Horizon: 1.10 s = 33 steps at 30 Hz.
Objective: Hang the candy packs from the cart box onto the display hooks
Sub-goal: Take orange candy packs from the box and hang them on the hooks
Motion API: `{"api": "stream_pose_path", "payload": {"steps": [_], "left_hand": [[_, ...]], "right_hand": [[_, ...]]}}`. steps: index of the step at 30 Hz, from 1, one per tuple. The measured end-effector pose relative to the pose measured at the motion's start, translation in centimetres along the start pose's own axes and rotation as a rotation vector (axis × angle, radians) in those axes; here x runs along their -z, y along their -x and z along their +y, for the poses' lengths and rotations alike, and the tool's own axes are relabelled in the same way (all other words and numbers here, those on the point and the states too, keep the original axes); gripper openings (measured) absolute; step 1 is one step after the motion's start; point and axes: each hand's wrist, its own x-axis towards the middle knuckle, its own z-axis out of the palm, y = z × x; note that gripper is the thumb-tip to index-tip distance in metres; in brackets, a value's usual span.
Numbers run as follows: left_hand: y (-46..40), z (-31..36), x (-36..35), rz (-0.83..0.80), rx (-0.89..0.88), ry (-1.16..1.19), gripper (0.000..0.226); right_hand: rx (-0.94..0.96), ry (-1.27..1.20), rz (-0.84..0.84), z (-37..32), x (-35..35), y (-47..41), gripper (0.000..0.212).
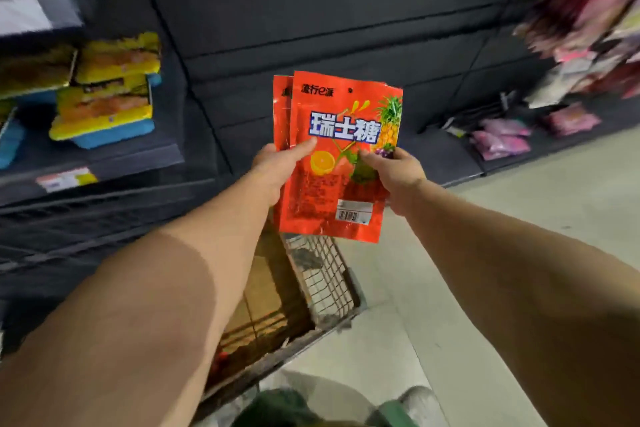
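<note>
rear candy pack (281, 114) mostly hidden behind front pack (343, 156), only a left strip shows; can't tell if more are stacked. left hand (277, 170) fingers behind the packs, out of sight. cart box (263, 302) part covered by left forearm, contents unreadable. hanging goods (588, 10) top right motion-blurred, cut by edge. shelf label (65, 178) text illegible.

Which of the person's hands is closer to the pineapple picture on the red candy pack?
Right. The right hand grips the pack's edge just below the pineapple picture; the left hand holds the opposite edge.

left hand (277, 168) gripping, right hand (394, 173) pinching
</note>
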Motion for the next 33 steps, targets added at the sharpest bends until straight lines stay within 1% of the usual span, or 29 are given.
{"api": "stream_pose_path", "payload": {"steps": [1,2,7,10,13,16,19,22,25,27,29,31,33], "left_hand": [[0.2,1.1,-3.0,-0.03,-0.018,0.012,0.071],[0.8,2.1,-6.1,-0.064,-0.032,0.021,0.067],[3.1,4.4,-22.3,-0.141,-0.115,-0.031,0.059],[4.9,5.2,-31.3,-0.164,-0.193,-0.06,0.046],[6.2,5.7,-38.4,-0.21,-0.197,-0.028,0.05],[6.8,6.6,-44.1,-0.25,-0.195,-0.018,0.043],[6.4,8.0,-48.6,-0.277,-0.214,-0.066,0.049],[4.8,9.5,-52.9,-0.288,-0.214,-0.089,0.056],[2.3,11.0,-58.0,-0.318,-0.213,-0.079,0.055],[1.0,12.6,-61.5,-0.352,-0.217,-0.081,0.05],[-0.9,14.5,-65.4,-0.381,-0.238,-0.053,0.04],[-2.1,17.0,-69.2,-0.408,-0.285,-0.057,0.036],[-3.5,19.5,-73.0,-0.435,-0.332,-0.086,0.028]], "right_hand": [[0.026,-0.032,0.029,-0.7,3.0,-0.3,0.016],[0.049,-0.064,0.055,-1.3,6.1,-0.7,0.016],[0.125,-0.13,0.195,-3.3,22.3,-2.1,0.013],[0.174,-0.136,0.282,-4.0,30.9,-2.8,0.014],[0.182,-0.163,0.347,-4.5,37.8,-3.3,0.016],[0.176,-0.222,0.402,-5.0,43.1,-3.7,0.025],[0.191,-0.271,0.46,-5.7,47.1,-4.6,0.034],[0.218,-0.303,0.514,-6.8,50.6,-6.4,0.031],[0.214,-0.294,0.573,-8.3,54.5,-9.2,0.022],[0.223,-0.295,0.628,-9.9,57.3,-11.5,0.017],[0.233,-0.301,0.684,-11.9,60.1,-13.9,0.019],[0.231,-0.318,0.741,-14.2,62.9,-16.5,0.022],[0.235,-0.359,0.758,-16.5,65.6,-18.9,0.022]]}}
